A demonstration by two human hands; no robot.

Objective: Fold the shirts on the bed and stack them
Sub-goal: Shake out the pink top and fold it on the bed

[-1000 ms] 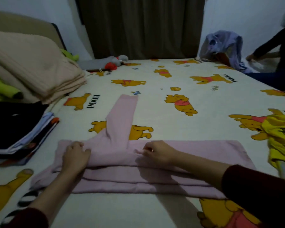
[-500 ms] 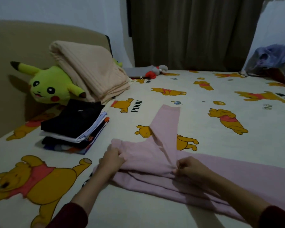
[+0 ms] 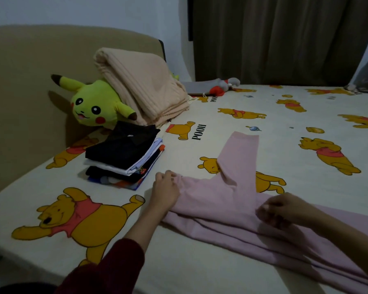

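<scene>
Head view: a pink long-sleeved shirt [image 3: 217,200] lies partly folded on the Winnie-the-Pooh bedsheet [image 3: 221,115], one sleeve angled up. Left hand [image 3: 166,190] grips its left end with curled fingers; right hand [image 3: 283,210] pinches the fabric at the middle. A stack of folded shirts [image 3: 123,153] sits nearby, beside a Pikachu plush [image 3: 91,105].

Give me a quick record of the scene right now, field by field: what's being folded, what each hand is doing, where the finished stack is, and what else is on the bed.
item being folded: pink shirt, partly folded, one sleeve lying out across the bed
left hand: grips the shirt's left end
right hand: fingers curled, pinching the shirt's middle
finished stack: folded clothes, black on top, left of the shirt
other items: Pikachu plush, beige blanket
surface: Pooh-print bed sheet
</scene>
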